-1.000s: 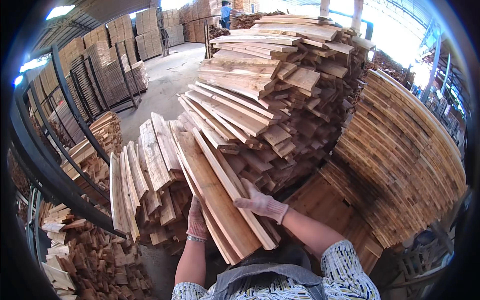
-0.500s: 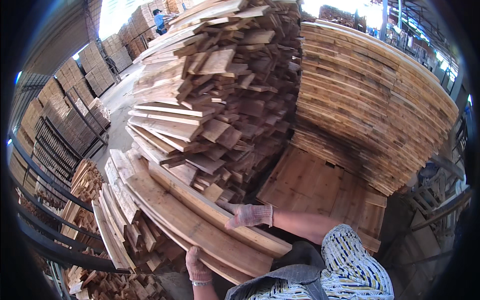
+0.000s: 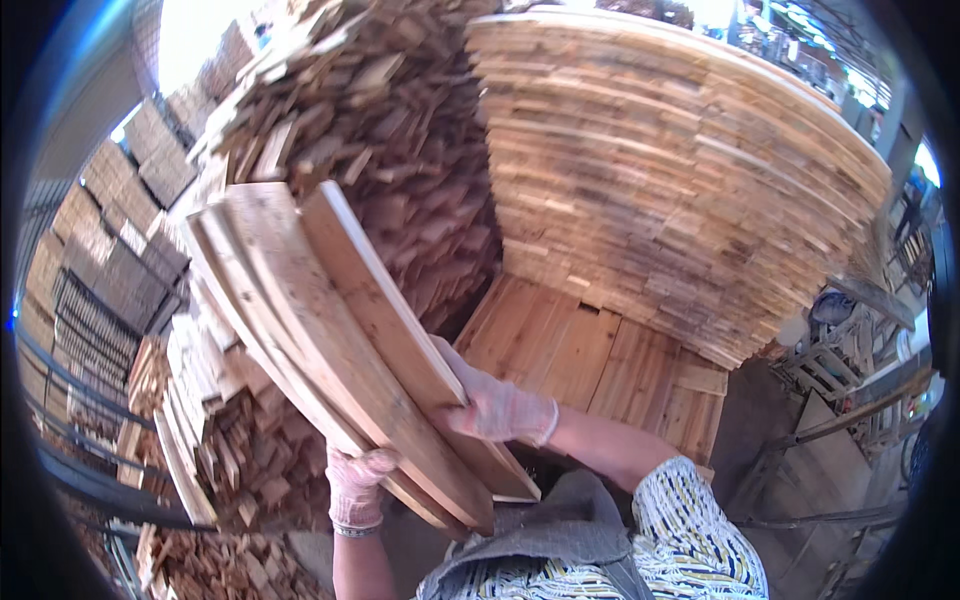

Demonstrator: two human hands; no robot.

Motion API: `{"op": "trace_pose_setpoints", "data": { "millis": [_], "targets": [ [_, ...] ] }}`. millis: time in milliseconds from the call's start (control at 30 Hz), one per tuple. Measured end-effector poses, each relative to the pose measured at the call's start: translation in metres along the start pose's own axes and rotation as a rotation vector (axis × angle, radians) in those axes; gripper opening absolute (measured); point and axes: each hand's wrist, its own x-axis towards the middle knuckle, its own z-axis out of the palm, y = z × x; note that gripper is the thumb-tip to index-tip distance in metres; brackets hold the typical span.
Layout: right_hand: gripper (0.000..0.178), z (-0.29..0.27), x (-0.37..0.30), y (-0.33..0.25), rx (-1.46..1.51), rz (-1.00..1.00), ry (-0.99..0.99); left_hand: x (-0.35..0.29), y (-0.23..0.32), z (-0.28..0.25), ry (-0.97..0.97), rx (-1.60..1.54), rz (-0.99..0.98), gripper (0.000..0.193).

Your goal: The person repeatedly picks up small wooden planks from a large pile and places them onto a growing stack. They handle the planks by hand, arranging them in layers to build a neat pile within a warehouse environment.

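A bundle of several long wooden boards [image 3: 340, 340] is held at a slant in front of my body, its near ends close to my grey apron [image 3: 550, 530]. My left hand [image 3: 357, 485], in a pale knit glove, is closed around the bundle's left edge near the lower end. On the opposite side, my right hand [image 3: 492, 405], gloved the same way, grips the upright board [image 3: 390, 290] along the right edge. Its fingers are partly hidden by the wood.
A tall loose heap of boards [image 3: 390, 150] rises ahead. To its right stands a neat high stack [image 3: 650, 180] beside a low plank platform [image 3: 570, 350]. More loose boards [image 3: 260, 440] lie at left, behind a dark metal rail [image 3: 110, 490]. Wooden frames [image 3: 840, 370] stand at right.
The boards have been lifted off the pile at left and swung steeper and rightward, both hands moving with them. My view has turned to the right.
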Motion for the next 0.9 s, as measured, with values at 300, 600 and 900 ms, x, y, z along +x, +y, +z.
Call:
{"op": "trace_pose_setpoints", "data": {
  "millis": [300,600,900],
  "targets": [
    [0.102,-0.072,-0.079,0.055,-0.050,0.198,0.657,0.072,-0.069,0.142,-0.668,-0.044,0.206,0.084],
    [0.105,-0.087,-0.136,0.211,-0.247,0.673,1.057,0.160,-0.216,0.215,-1.084,-0.014,-0.578,0.086],
    [0.100,-0.074,-0.195,0.311,-0.118,0.602,1.336,0.110,-0.239,0.305,-0.890,0.074,-0.234,0.122]
  ]
}}
